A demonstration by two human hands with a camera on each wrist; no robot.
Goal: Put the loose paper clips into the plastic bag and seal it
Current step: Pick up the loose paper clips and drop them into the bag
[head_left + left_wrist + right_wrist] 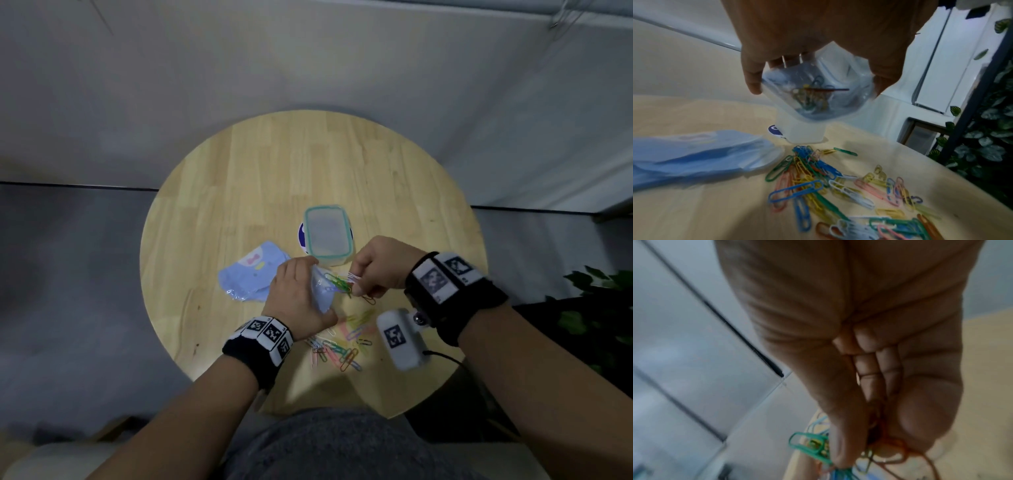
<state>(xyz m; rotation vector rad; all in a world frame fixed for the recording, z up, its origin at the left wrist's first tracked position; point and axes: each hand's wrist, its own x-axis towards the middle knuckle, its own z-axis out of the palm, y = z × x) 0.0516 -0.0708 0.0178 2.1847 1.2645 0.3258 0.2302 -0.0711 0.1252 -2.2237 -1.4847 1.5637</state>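
My left hand (297, 297) grips a clear plastic bag (321, 291), raised above the round wooden table (260, 178); in the left wrist view the bag (818, 95) hangs between thumb and fingers with several clips inside. My right hand (375, 269) pinches a bunch of coloured paper clips (342, 282) right at the bag's mouth; the right wrist view shows green and orange clips (809, 444) squeezed between thumb and fingers. A loose pile of paper clips (342, 342) lies on the table below both hands, also spread wide in the left wrist view (838, 186).
A lidded plastic container (328, 234) with a green rim stands just behind the hands. A stack of light blue bags (245, 277) lies to the left. Green leaves (603, 308) hang past the table's right edge.
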